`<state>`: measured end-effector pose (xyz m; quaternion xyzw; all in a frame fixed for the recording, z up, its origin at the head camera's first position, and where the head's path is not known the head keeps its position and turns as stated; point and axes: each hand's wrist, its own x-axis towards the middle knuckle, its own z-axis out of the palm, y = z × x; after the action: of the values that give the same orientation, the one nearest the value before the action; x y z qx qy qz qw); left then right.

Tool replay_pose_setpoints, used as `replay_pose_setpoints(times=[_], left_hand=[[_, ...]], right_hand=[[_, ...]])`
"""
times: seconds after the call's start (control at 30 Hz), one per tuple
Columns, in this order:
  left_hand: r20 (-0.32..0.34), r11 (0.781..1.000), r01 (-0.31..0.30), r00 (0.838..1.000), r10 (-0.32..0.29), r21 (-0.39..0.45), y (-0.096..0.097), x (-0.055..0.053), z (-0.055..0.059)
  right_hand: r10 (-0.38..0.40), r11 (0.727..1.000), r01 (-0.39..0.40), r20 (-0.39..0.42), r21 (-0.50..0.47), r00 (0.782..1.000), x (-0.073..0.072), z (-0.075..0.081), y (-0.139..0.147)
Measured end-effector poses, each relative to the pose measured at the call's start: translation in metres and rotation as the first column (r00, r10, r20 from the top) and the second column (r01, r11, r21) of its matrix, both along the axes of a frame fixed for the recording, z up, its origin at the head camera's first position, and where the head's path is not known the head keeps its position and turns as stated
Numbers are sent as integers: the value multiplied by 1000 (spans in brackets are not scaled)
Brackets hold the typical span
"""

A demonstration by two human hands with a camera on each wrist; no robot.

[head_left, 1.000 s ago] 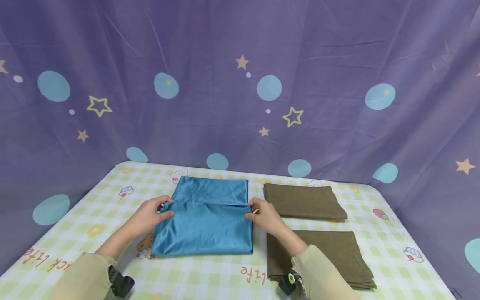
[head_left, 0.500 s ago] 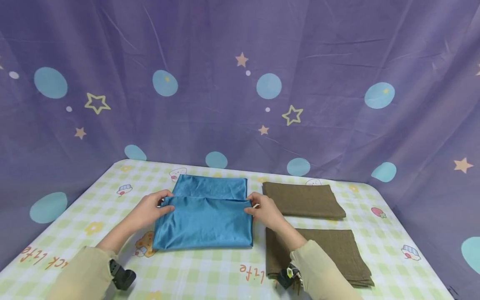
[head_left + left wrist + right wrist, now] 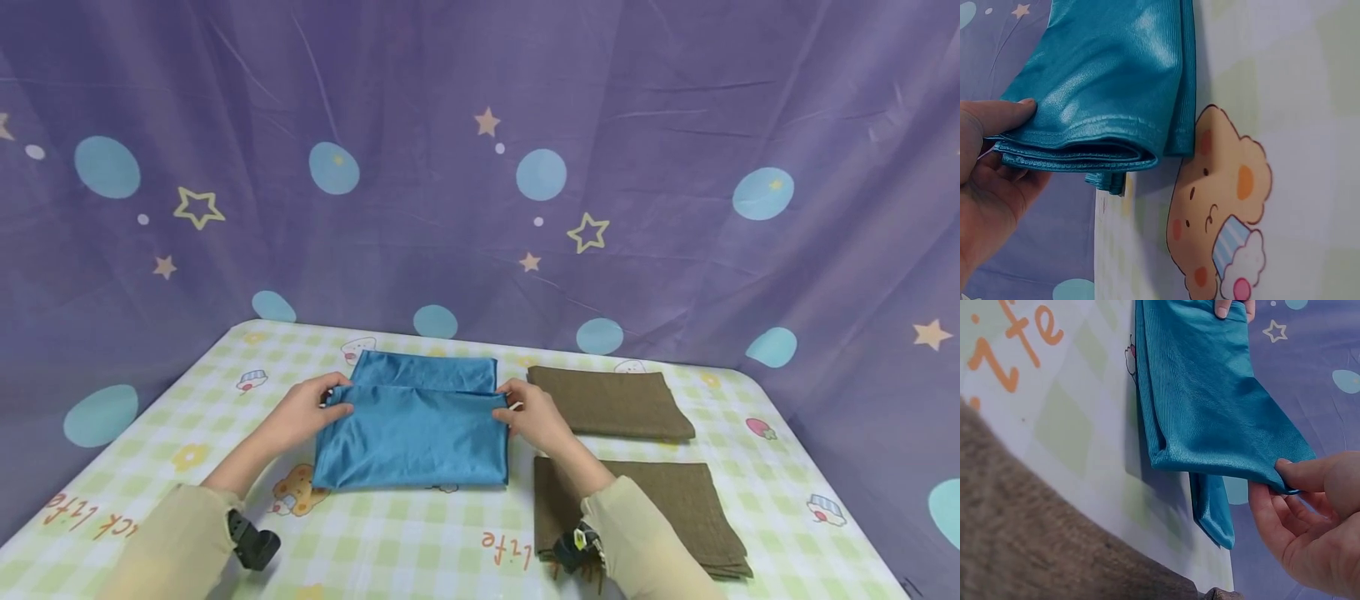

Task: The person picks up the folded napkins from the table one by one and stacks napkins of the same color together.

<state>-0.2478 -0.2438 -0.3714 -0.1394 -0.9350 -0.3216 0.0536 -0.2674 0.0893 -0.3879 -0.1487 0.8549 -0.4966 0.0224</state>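
A shiny teal-blue cloth (image 3: 412,437), folded in layers, spans the space between both hands. My left hand (image 3: 309,410) pinches its upper left corner, thumb on top and fingers beneath. At the upper right corner my right hand (image 3: 534,415) pinches the same layers. Behind the raised front part, a flat strip of the cloth lies farther back on the table. In the left wrist view the stitched, stacked edges of the cloth (image 3: 1104,94) show beside the thumb. In the right wrist view the cloth's rounded fold (image 3: 1204,425) stands up off the table.
Two folded brown cloths lie on the right: a far brown cloth (image 3: 607,404) and a near brown cloth (image 3: 660,508), partly under the right forearm. The checked tablecloth (image 3: 405,550) covers the table. A purple curtain (image 3: 480,208) hangs behind.
Both hands have moved slightly away from the body, carrying the front part of the teal-blue cloth with them. Its lower edge sits farther back, and less of the rear strip shows.
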Motion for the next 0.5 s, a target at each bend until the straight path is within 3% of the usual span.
replay_pose_setpoints(times=[0.5], left_hand=[[-9, 998, -47, 999, 47, 30, 1, -9, 0]], right_hand=[[-54, 998, 54, 5, -25, 999, -11, 3, -2]])
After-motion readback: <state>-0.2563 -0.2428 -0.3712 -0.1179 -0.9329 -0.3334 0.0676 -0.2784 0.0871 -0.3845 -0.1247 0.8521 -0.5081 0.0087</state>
